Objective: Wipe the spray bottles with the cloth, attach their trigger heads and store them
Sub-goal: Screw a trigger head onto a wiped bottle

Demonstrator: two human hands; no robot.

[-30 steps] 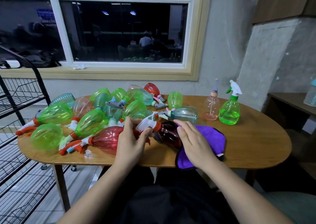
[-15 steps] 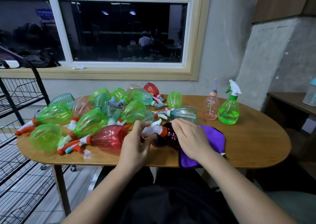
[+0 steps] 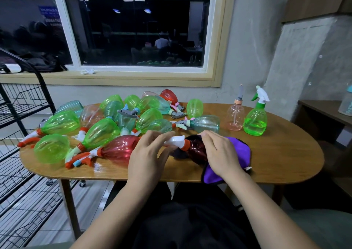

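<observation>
Far left, at 9 o'clock off the table edge: black wire shelf rack (image 3: pixel 24 113).

Oval wooden table (image 3: pixel 285 157). From 9 to 12 o'clock lies a heap of translucent green plastic spray bottles (image 3: pixel 101 132), all on their sides, with a few pale, teal and red ones mixed in. Several carry orange-and-white trigger heads.

At 7 o'clock, a light red translucent bottle (image 3: pixel 118 149) lies on its side with its orange collar pointing toward 9. Its base is just beside the left hand.

Left hand (image 3: pixel 146 153), at 6 o'clock: fingers curled round a white trigger head with an orange collar (image 3: pixel 177 140). The head sits at the neck of a dark red translucent bottle (image 3: pixel 198 150) lying on its side. Whether the collar is fully seated, cannot tell.

Right hand (image 3: pixel 219 153), just right of 6 o'clock: palm down, fingers bent over the dark red bottle, holding a purple cloth (image 3: pixel 241 149) with a black hem against it. The cloth wraps partly under the bottle and overhangs the near table edge.

Past the hands, near centre: a clear teal bottle (image 3: pixel 206 124) on its side.

At 2 o'clock, upright and just beside each other: a pale pink plastic bottle with a narrow pump top (image 3: pixel 235 119), then a bright green bottle with a white trigger head (image 3: pixel 255 122).
</observation>
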